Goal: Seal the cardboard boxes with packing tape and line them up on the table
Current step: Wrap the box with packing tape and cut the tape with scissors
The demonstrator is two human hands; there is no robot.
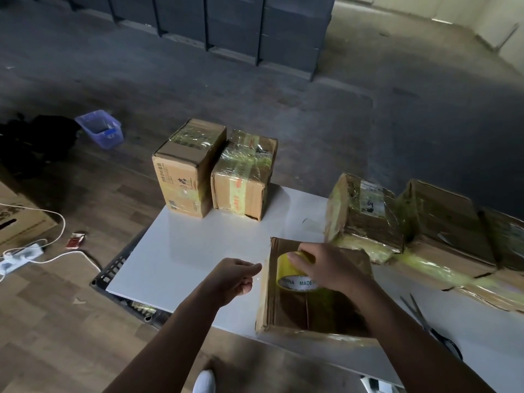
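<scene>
Taping step: right hand (326, 268) grips tape roll (295, 275) atop unsealed box (312, 310), left hand (235, 279) pinches free end (257, 275) toward 9 o'clock; next, likely lay strip along seam.

the far floor (198, 69) is grey concrete, stained and dim; nearer, on the left, it turns to brown wood-look planks (56, 321). a row of dark grey racks (235, 24) stands along the far side. at the top right a pale wall (487, 15) catches bright light, while the rest of the room lies in shade. a white table (198, 251) stands in front, with a black crate (119, 269) under its left edge. on the floor to the left lie a blue basket (99, 129), a black heap (37, 137), a white power strip (22, 255) with white cables, and a small red pack (76, 240).
</scene>
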